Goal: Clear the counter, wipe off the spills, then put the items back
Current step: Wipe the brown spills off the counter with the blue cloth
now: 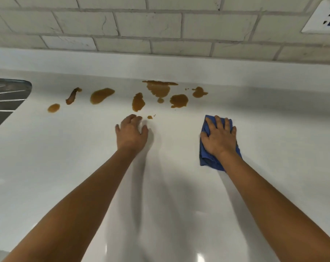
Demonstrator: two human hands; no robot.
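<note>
Pressing flat w/ spread fingers, the right hand (218, 137) pins a blue microfiber cloth (207, 159) to the white counter (65, 167), at about 3 o'clock from the left hand (132, 132). Left hand holds nothing, fingers loosely bent, tips on the surface. Brown spills (158, 89) lie in a row at 12 o'clock, near the tiled backsplash (149, 25). Cloth looks soft, light, floppy, prob. bunches if dragged; best held palm-down over its middle. Counter looks glossy, likely slick.
</note>
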